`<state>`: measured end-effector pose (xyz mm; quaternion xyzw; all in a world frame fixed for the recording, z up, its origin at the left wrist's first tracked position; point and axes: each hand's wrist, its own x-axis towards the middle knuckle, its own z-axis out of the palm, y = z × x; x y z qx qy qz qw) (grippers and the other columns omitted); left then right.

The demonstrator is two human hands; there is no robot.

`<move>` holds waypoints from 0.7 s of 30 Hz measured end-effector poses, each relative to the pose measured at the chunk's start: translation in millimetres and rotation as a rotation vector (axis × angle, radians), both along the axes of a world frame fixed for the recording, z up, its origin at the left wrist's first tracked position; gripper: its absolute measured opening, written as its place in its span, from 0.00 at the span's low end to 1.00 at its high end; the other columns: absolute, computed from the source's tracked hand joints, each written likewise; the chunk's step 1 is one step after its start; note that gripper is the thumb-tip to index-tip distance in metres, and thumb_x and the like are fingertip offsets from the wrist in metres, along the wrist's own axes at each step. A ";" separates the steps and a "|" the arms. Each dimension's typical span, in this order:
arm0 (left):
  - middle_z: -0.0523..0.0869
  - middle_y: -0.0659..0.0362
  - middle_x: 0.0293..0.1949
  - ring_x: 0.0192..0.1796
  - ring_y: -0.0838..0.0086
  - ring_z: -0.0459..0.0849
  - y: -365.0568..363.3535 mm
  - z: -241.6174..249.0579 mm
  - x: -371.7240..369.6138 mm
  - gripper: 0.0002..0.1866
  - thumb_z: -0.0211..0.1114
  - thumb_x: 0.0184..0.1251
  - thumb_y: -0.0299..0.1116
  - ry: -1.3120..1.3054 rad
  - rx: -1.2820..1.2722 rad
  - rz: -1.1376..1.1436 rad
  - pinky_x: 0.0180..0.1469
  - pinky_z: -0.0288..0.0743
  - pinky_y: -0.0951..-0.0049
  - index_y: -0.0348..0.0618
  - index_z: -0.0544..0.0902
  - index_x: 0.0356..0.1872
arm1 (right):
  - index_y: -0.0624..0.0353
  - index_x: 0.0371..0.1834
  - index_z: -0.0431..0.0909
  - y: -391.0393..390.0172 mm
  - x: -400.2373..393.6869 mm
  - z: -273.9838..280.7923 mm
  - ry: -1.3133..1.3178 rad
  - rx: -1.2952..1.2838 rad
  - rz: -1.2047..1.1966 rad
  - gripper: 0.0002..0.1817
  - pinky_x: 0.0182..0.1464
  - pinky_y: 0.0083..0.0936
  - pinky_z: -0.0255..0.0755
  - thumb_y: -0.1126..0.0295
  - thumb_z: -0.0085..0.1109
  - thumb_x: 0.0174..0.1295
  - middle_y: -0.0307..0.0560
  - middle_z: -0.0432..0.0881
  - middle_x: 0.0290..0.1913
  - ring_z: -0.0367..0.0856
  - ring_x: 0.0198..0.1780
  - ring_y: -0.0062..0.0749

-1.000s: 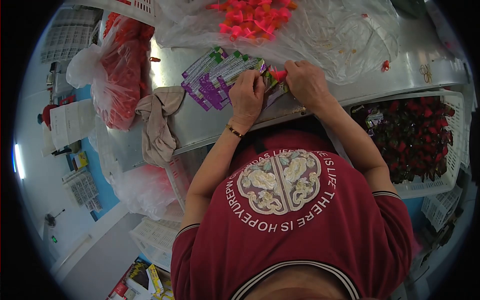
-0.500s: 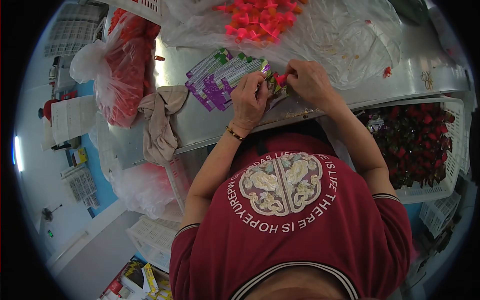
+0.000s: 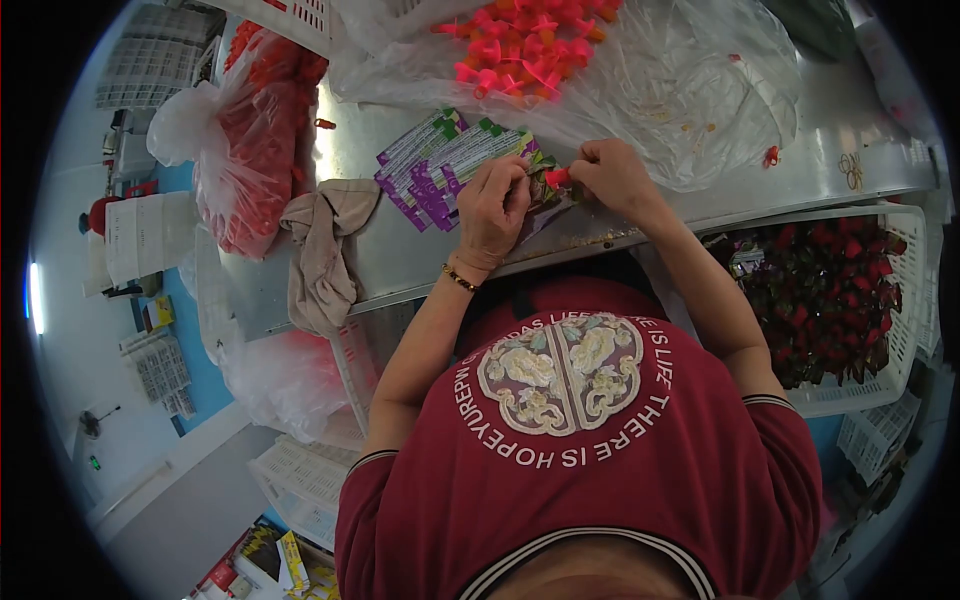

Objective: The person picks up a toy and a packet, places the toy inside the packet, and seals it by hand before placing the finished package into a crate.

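Observation:
My left hand [image 3: 491, 207] is closed, pinching the edge of a small dark, green and purple printed packet [image 3: 543, 192] over the table's near edge. My right hand [image 3: 612, 178] is also closed, with its fingertips on a bright red plastic piece [image 3: 556, 178] at the packet. The fingers partly hide where piece and packet meet. Left of my left hand lie several overlapping purple and green printed packets [image 3: 425, 170]. Behind the hands, a heap of pink-red plastic pieces with orange parts [image 3: 525, 50] rests on a clear plastic sheet [image 3: 680, 95].
A beige cloth [image 3: 325, 250] hangs over the table edge [image 3: 400, 292]. Tied plastic bags of red pieces [image 3: 250, 160] stand at left. At right, a white crate [image 3: 905, 330] holds many dark packets with red tops. Rubber bands [image 3: 850, 170] lie at the table's right end.
Both hands stay at the packet. The right hand's fingers have shifted slightly left and down with the red piece. The whole view has moved a little.

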<state>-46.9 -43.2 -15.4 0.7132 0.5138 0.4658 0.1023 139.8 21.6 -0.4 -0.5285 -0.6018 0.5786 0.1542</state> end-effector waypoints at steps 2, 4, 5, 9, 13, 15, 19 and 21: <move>0.83 0.55 0.37 0.34 0.63 0.82 0.1 2.9 2.0 0.06 0.62 0.55 0.19 -0.011 -0.007 0.004 0.34 0.76 0.69 0.37 0.76 0.33 | 0.63 0.23 0.77 -8.4 -1.2 -2.6 -0.154 0.726 0.034 0.09 0.29 0.34 0.69 0.67 0.58 0.52 0.52 0.78 0.20 0.75 0.20 0.44; 0.83 0.55 0.37 0.34 0.63 0.82 -0.1 5.7 4.7 0.06 0.62 0.55 0.18 -0.025 -0.015 0.010 0.33 0.76 0.69 0.37 0.76 0.33 | 0.63 0.23 0.77 -9.3 -2.9 5.4 -0.109 0.862 0.079 0.09 0.29 0.35 0.69 0.67 0.59 0.52 0.53 0.78 0.21 0.75 0.22 0.47; 0.83 0.55 0.37 0.34 0.63 0.82 0.2 7.3 5.7 0.05 0.62 0.56 0.18 -0.027 -0.038 0.023 0.34 0.76 0.69 0.37 0.76 0.33 | 0.63 0.23 0.77 -9.2 -3.4 10.1 -0.062 0.996 0.125 0.09 0.29 0.36 0.69 0.67 0.59 0.52 0.54 0.78 0.22 0.75 0.23 0.50; 0.83 0.55 0.38 0.37 0.64 0.82 1.9 7.9 5.5 0.05 0.62 0.57 0.19 -0.051 -0.026 0.044 0.37 0.76 0.70 0.37 0.76 0.33 | 0.63 0.23 0.76 -6.8 2.7 16.5 -0.064 0.740 0.035 0.09 0.29 0.36 0.69 0.68 0.58 0.53 0.53 0.79 0.22 0.76 0.23 0.49; 0.83 0.55 0.38 0.38 0.63 0.82 1.2 10.5 5.6 0.05 0.62 0.58 0.19 -0.038 0.009 -0.001 0.38 0.76 0.69 0.37 0.76 0.33 | 0.63 0.23 0.75 -3.9 4.3 16.0 0.192 -0.075 -0.032 0.10 0.29 0.38 0.70 0.67 0.57 0.54 0.53 0.78 0.21 0.76 0.23 0.50; 0.83 0.55 0.39 0.38 0.62 0.82 -1.1 8.9 5.8 0.05 0.62 0.58 0.19 0.004 0.018 -0.009 0.39 0.76 0.68 0.37 0.76 0.33 | 0.64 0.22 0.76 -10.7 -0.7 9.6 0.122 0.048 -0.024 0.11 0.29 0.39 0.70 0.66 0.57 0.54 0.53 0.78 0.20 0.77 0.23 0.51; 0.83 0.54 0.39 0.39 0.62 0.82 -2.8 10.2 6.3 0.05 0.62 0.58 0.18 -0.019 0.000 -0.028 0.40 0.76 0.68 0.37 0.76 0.33 | 0.62 0.26 0.79 -20.0 -4.3 5.6 -0.062 0.712 0.034 0.08 0.32 0.34 0.71 0.69 0.59 0.54 0.47 0.78 0.22 0.77 0.25 0.46; 0.83 0.54 0.39 0.40 0.61 0.81 -4.7 11.6 6.5 0.05 0.62 0.58 0.18 -0.047 -0.026 -0.014 0.41 0.76 0.68 0.37 0.76 0.33 | 0.63 0.28 0.80 -21.3 -3.0 6.3 0.001 0.681 0.086 0.05 0.33 0.31 0.71 0.71 0.61 0.55 0.46 0.80 0.28 0.79 0.29 0.43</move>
